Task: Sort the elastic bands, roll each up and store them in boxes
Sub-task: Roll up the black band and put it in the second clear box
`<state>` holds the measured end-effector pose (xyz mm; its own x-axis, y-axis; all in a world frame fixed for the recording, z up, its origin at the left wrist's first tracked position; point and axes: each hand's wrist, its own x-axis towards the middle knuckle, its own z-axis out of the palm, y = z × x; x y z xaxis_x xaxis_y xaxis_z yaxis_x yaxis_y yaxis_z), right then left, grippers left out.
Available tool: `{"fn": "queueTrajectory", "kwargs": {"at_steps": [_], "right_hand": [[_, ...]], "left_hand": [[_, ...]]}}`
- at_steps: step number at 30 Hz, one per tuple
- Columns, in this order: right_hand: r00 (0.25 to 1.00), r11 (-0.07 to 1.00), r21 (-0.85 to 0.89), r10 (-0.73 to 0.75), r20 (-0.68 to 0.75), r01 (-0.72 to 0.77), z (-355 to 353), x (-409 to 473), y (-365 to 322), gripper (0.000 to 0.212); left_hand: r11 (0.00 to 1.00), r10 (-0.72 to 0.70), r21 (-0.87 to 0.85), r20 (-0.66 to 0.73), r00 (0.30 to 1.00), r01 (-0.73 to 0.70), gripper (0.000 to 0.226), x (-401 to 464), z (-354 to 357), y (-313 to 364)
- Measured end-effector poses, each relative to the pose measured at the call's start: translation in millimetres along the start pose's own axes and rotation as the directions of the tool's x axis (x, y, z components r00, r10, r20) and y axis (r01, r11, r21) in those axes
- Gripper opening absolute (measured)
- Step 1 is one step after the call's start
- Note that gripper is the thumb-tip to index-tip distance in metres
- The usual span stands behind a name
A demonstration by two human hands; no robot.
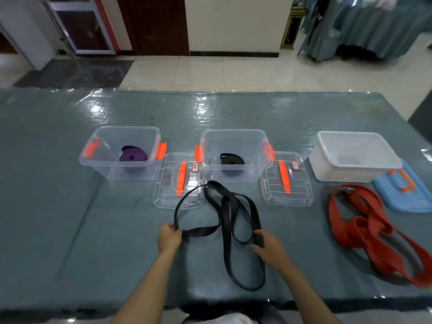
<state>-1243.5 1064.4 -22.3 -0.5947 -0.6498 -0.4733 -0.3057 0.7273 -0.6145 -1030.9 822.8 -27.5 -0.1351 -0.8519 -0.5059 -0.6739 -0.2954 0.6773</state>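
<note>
While pinching one end of the black band (224,228), left fingers (174,228) curled tight on its leftmost bend; right fingers (258,239) wrapped round a loop further right. Between both hands, slack strap running left to right, with longer loops trailing far toward the lids and near toward the surface (70,230) edge. Likely next: rolling from the left end rightward. Beyond, middle box (236,136) already holding a black roll (232,162), straight ahead and equally near both hands.
</note>
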Motion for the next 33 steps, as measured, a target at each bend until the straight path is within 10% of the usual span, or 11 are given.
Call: {"fn": "queueTrajectory", "kwargs": {"at_steps": [9,22,33], "right_hand": [[0.984,0.964,0.237,-0.084,-0.16,0.121,-18.8,-10.1,-36.3,0.031],[0.722,0.692,0.214,-0.638,-0.267,0.69,-72.5,-34.1,-191.3,0.048],[0.688,0.648,0.24,-0.645,-0.332,0.723,-81.4,-39.8,-212.1,0.033]], "left_hand": [[0.88,0.209,-0.394,-0.182,0.961,-0.266,0.007,-28.1,-35.8,54.2],[0.731,0.659,-0.283,0.057,0.75,-0.621,0.032,-92.7,-85.6,146.2],[0.6,0.793,-0.314,0.11,0.6,-0.736,0.026,-114.2,-92.3,173.0]]}}
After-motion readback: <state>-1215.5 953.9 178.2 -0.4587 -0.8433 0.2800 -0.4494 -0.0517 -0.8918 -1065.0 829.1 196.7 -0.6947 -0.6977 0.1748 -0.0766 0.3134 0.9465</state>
